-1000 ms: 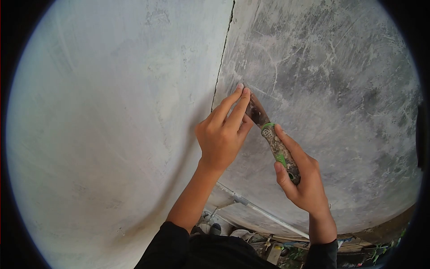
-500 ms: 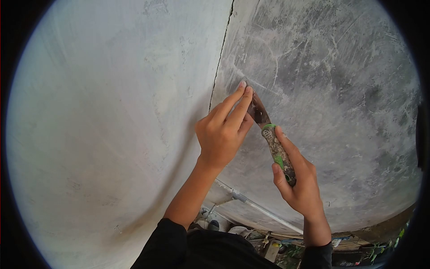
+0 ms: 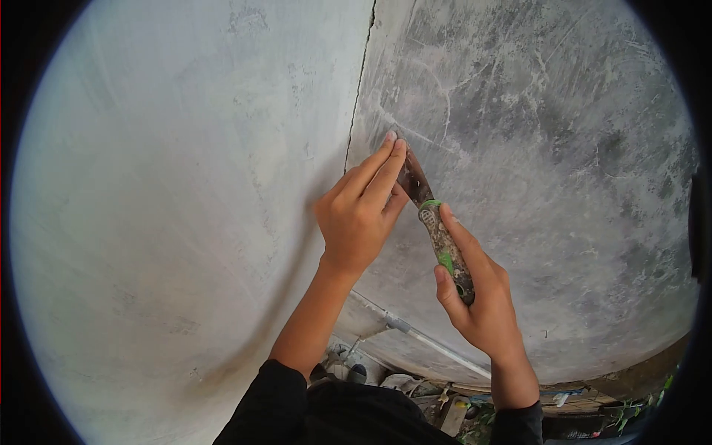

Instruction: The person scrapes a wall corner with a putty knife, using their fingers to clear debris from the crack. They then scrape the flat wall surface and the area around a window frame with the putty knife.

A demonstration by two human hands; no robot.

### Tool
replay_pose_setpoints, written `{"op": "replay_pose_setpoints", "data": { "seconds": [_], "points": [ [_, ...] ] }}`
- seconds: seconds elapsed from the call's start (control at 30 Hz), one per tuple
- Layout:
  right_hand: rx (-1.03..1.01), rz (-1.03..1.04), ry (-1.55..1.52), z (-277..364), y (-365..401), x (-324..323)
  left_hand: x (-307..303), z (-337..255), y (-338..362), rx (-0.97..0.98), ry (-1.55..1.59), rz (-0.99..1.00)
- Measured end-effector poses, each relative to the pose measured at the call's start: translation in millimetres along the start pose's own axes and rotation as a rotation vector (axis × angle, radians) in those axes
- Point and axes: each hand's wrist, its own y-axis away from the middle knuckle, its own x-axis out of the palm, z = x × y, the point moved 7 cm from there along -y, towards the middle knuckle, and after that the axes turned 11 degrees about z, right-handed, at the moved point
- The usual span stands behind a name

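My right hand [image 3: 486, 297] is wrapped round the dirty, green-marked handle of a scraper [image 3: 447, 248], low on the grey wall [image 3: 578, 193]. The scraper's dark, stained blade points up and left against that wall. My left hand [image 3: 357, 211] presses its fingertips on the blade near its tip, with the thumb at the blade's near edge. Just left of the fingertips, a thin dark crack [image 3: 359, 89] runs down the corner between the grey wall and the paler wall [image 3: 170, 185].
A pipe [image 3: 430, 341] with a joint runs along the foot of the grey wall. Below lie a piece of wood [image 3: 453, 417], assorted debris and some green plants [image 3: 630, 411]. A dark object [image 3: 697, 222] stands at the right edge.
Both hands and the scraper have shifted slightly left in view, and the walls have shifted a little too. The grip on the scraper looks the same.
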Motion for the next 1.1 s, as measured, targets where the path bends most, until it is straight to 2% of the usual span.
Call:
{"op": "replay_pose_setpoints", "data": {
  "seconds": [0.57, 0.77, 0.93, 1.1],
  "points": [
    [0.011, -0.042, -0.054, -11, -11, 8, -3, 15, -5, -0.062, -0.012, -0.039],
    [-0.043, -0.03, 0.037, -4, -22, 2, -6, 19, -7, -0.091, -0.035, -0.028],
    [-0.033, 0.04, -0.005, -1, -26, -5, -9, 13, -6, -0.134, -0.092, 0.06],
    [-0.01, 0.115, 0.035, 1, -8, -22, -1, -5, 20, -0.168, -0.007, 0.208]
  ]
}}
